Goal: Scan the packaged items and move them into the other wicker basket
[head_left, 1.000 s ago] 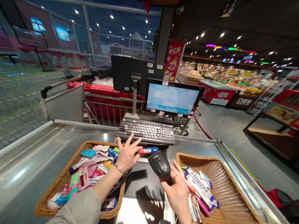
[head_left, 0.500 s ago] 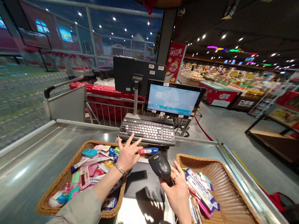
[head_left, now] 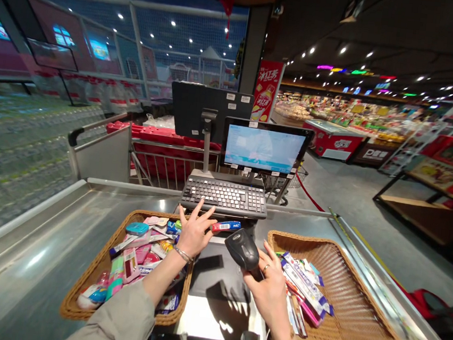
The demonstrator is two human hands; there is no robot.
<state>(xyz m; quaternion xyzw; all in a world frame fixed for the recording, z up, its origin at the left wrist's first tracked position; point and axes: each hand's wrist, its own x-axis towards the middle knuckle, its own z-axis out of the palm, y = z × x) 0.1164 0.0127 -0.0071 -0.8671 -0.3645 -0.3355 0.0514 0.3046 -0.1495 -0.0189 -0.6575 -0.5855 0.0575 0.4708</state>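
My left hand (head_left: 195, 234) pinches a slim red-and-blue packet (head_left: 226, 226) near its thumb, with the other fingers spread at the keyboard's (head_left: 224, 195) front edge. Whether those fingertips press keys I cannot tell. A black barcode scanner (head_left: 242, 249) is gripped in my right hand (head_left: 271, 284), its head tilted towards the packet. Under my left forearm stands a wicker basket (head_left: 91, 269) full of small packaged goods (head_left: 131, 262). To the right of my right hand, a second wicker basket (head_left: 369, 312) holds several long packets (head_left: 305, 284) heaped at its left side.
Behind the keyboard stand a lit screen (head_left: 264, 147) and a dark monitor seen from behind (head_left: 206, 112). The metal counter (head_left: 33, 258) has a raised rim. Beyond it are a shopping cart (head_left: 163, 164) and, at right, a display rack (head_left: 423, 205).
The view has shifted very slightly. Both hands, the packet and the scanner keep nearly the same positions.
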